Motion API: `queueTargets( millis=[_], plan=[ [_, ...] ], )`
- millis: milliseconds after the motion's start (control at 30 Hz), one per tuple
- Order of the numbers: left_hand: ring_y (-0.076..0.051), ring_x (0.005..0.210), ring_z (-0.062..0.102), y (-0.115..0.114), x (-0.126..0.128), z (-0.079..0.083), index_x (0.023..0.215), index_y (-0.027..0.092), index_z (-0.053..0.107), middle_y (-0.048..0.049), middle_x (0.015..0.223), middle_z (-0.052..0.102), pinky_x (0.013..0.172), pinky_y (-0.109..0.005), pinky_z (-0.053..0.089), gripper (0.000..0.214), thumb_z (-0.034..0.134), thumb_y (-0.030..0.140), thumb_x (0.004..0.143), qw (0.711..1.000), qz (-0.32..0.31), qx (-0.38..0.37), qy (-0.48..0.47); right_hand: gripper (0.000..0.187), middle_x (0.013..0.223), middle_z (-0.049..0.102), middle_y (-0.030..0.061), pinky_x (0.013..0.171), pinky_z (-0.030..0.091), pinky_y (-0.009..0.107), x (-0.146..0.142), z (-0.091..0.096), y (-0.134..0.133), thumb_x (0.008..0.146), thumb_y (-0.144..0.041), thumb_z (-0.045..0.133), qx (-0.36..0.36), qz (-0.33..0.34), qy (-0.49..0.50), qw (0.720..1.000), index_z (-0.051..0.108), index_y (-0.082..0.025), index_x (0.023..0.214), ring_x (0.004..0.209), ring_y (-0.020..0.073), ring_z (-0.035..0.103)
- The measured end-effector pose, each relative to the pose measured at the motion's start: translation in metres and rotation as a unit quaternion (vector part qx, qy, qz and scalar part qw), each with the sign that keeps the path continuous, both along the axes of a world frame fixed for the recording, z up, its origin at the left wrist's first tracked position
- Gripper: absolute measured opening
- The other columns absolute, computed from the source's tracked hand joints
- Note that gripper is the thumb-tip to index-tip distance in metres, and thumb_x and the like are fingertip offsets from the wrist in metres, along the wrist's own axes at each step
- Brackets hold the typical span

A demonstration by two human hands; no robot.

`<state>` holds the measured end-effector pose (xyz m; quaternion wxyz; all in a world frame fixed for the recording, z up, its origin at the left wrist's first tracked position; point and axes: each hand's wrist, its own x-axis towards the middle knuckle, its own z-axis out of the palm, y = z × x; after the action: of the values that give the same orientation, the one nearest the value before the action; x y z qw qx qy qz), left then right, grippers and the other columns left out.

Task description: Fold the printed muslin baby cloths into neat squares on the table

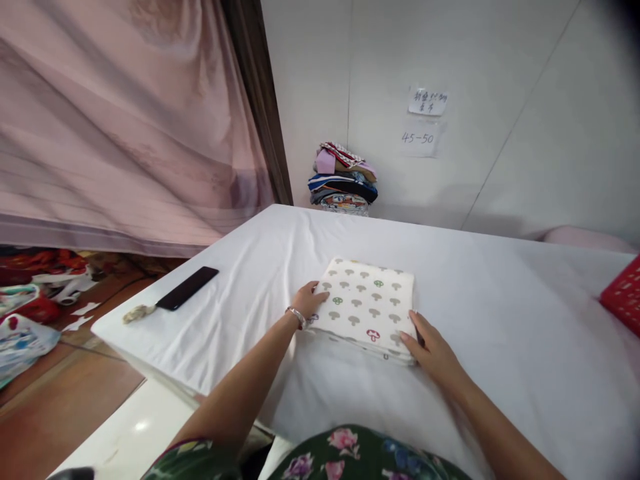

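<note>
A white cloth [367, 303] printed with grey, green and red mushrooms lies folded into a thick, nearly square stack on the white-covered table [500, 320]. At its left edge is my left hand [309, 301], wearing a bracelet, with the thumb on top and the fingers curled round the side. My right hand [429, 343] holds the right edge near the front corner, thumb over the top layer and fingers along the side. The fingertips of both hands are partly hidden by the cloth.
A black phone [187, 288] with a charm lies on the table's left side. Behind the table stands a stack of folded fabrics [343, 180] by the wall. A red basket [625, 297] sits at the right edge. Pink curtains [125, 120] hang left, above bags [25, 340] on the floor.
</note>
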<state>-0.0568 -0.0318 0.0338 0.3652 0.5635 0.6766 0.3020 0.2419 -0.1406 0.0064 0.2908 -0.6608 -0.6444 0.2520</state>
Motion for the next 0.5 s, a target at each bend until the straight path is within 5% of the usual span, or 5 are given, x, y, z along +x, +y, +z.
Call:
queueTargets(
  millis=[133, 233, 367, 500],
  plan=[
    [-0.021, 0.089, 0.061, -0.011, -0.006, -0.008, 0.111, 0.018, 0.056, -0.0080, 0.102, 0.063, 0.076, -0.032, 0.049, 0.041, 0.056, 0.040, 0.076, 0.995, 0.014, 0.058, 0.084, 0.052, 0.130, 0.050, 0.0054, 0.098, 0.038, 0.039, 0.015, 0.012, 0.004, 0.080, -0.050, 0.047, -0.039, -0.028, 0.087, 0.995, 0.050, -0.024, 0.125, 0.117, 0.0247, 0.047],
    [-0.023, 0.098, 0.057, -0.029, -0.001, -0.008, 0.110, 0.017, 0.056, -0.0103, 0.112, 0.058, 0.085, -0.037, 0.046, 0.037, 0.052, 0.039, 0.081, 0.972, 0.004, 0.183, 0.148, 0.045, 0.118, 0.059, 0.0070, 0.089, 0.046, 0.034, 0.028, 0.022, 0.007, 0.080, -0.046, 0.049, -0.048, -0.076, 0.157, 0.984, 0.055, -0.021, 0.117, 0.107, 0.0225, 0.055],
    [-0.024, 0.111, 0.048, -0.059, 0.033, -0.001, 0.110, 0.019, 0.055, -0.0098, 0.119, 0.054, 0.094, -0.042, 0.039, 0.033, 0.053, 0.036, 0.082, 0.904, -0.131, 0.353, 0.204, 0.039, 0.091, 0.067, 0.0084, 0.059, 0.052, 0.028, 0.034, 0.028, 0.008, 0.080, -0.036, 0.051, -0.114, -0.093, 0.237, 0.960, 0.054, -0.017, 0.114, 0.070, 0.0164, 0.064],
    [-0.024, 0.113, 0.045, -0.081, 0.083, 0.002, 0.113, 0.019, 0.053, -0.0100, 0.121, 0.052, 0.094, -0.043, 0.037, 0.040, 0.058, 0.039, 0.079, 0.849, -0.284, 0.401, 0.197, 0.024, 0.071, 0.065, 0.0034, 0.049, 0.049, 0.023, 0.028, 0.028, 0.007, 0.079, -0.026, 0.052, -0.189, -0.062, 0.253, 0.947, 0.056, -0.016, 0.100, 0.054, 0.0121, 0.060]
  ],
)
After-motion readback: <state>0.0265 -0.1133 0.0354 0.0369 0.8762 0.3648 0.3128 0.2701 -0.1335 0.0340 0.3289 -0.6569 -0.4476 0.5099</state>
